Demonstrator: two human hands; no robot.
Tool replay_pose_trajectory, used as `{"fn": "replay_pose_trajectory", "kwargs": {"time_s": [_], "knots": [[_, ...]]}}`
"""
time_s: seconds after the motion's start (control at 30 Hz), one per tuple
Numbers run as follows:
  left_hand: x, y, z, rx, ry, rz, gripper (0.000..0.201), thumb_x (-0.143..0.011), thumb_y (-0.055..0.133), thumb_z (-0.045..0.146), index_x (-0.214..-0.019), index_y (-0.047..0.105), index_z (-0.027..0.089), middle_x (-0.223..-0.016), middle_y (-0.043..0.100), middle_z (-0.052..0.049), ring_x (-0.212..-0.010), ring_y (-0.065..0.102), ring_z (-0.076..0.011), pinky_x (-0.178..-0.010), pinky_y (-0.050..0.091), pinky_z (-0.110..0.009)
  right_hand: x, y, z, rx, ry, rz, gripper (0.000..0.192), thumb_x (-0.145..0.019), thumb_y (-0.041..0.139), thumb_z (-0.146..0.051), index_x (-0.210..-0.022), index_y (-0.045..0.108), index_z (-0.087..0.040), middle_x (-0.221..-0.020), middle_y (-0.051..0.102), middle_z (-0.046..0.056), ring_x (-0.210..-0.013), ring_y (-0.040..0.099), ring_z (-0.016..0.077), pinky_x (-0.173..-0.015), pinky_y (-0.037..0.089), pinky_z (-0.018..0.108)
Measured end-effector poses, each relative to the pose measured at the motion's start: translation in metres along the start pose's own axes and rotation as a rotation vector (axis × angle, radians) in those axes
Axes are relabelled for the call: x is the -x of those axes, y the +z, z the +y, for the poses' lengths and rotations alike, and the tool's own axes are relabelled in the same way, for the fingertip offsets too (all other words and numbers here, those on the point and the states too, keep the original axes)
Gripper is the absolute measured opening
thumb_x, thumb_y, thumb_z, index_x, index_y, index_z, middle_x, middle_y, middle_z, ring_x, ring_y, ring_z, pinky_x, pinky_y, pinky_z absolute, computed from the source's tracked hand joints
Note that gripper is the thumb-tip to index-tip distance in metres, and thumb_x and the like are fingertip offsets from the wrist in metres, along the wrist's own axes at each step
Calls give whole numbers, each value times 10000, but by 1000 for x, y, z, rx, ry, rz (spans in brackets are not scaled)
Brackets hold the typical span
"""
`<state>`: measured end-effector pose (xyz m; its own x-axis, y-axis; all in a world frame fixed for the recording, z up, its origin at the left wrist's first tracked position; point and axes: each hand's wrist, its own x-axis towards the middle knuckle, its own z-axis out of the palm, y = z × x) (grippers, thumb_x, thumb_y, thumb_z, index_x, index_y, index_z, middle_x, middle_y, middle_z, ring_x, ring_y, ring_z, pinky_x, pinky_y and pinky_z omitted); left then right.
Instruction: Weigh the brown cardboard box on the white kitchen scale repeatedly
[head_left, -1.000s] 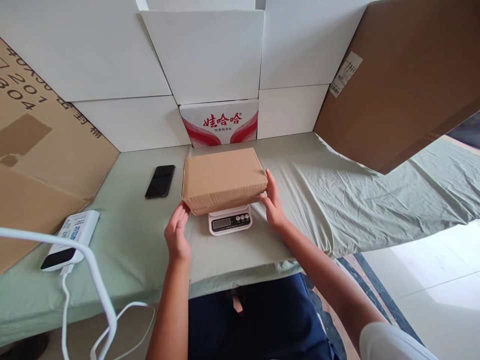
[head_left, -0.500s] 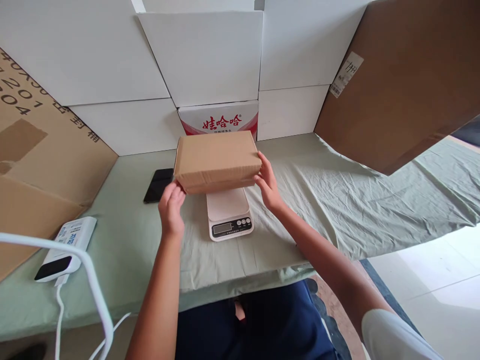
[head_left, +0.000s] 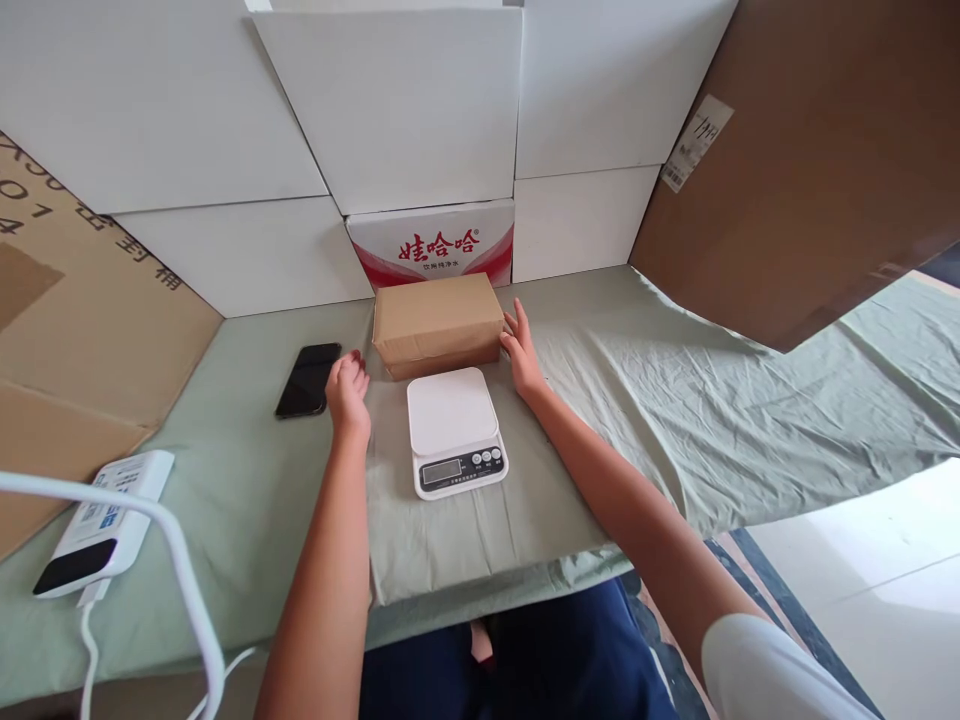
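Resting on the bench (head_left: pixel 247 470) behind the scale (head_left: pixel 454 428), the cardboard box (head_left: pixel 437 323) looks light, stiff; your right hand (head_left: pixel 520 352) lies open against its end, left hand (head_left: pixel 347 386) loosely curled, empty — grip both ends.

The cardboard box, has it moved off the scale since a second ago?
Yes. The cardboard box has gone from the scale to the cloth behind it, toward the red-printed carton.

Scale (head_left: pixel 454 430) sits dead center with the cardboard box (head_left: pixel 437 322) right behind it at 12. Phone (head_left: pixel 307 379) blocks 10 o'clock, white device (head_left: pixel 97 520) at 8. Everything from 2 to 4 on the counter (head_left: pixel 712 400) is wide open cloth for my fingers.
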<state>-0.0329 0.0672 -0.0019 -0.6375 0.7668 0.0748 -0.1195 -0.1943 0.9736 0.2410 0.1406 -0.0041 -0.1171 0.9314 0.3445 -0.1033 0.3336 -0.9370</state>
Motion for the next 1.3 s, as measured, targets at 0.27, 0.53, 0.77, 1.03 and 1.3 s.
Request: {"fn": "replay_pose_trajectory", "kwargs": {"time_s": [0.27,0.53,0.77,1.03,1.3], "knots": [[5,8,-8,-17,-77,-114,508,-879,577,536,-1198,715,165,-1338,669,-197,-1301,609,-295,-1106,450,-449,6,4,-8,0,11,-21,763,-890,546,-504,-1571,296,-267,-1644,370,60,-1552,300,274,-1272,247,529],[3,9,-15,-15,-76,-159,515,-928,534,489,-1288,670,146,-1392,634,-197,-1279,628,-269,-1113,448,-424,5,6,-9,34,-41,-73,752,-886,553,-468,-1573,302,-293,-1644,376,5,-1527,345,270,-1270,285,503],[9,8,-11,18,39,-166,508,-845,640,526,-1209,716,180,-1330,681,-160,-1263,638,-275,-1112,455,-425,10,6,-8,52,-105,-87,840,-906,545,-531,-1617,162,-298,-1688,270,10,-1505,365,283,-1235,349,487],[47,-7,14,-15,264,-138,530,-840,613,514,-1253,693,191,-1296,696,-122,-1265,629,-270,-1130,437,-423,42,3,-25,264,-296,-52,920,-923,455,-701,-1630,55,-267,-1700,178,91,-1536,292,316,-1216,367,492],[128,-50,11,-47,208,-133,573,-852,586,560,-1274,684,186,-1276,701,-157,-1268,628,-302,-1127,441,-460,113,-12,-48,277,-246,-28,809,-950,473,-641,-1617,147,-320,-1655,271,69,-1562,234,307,-1280,258,510]]}}
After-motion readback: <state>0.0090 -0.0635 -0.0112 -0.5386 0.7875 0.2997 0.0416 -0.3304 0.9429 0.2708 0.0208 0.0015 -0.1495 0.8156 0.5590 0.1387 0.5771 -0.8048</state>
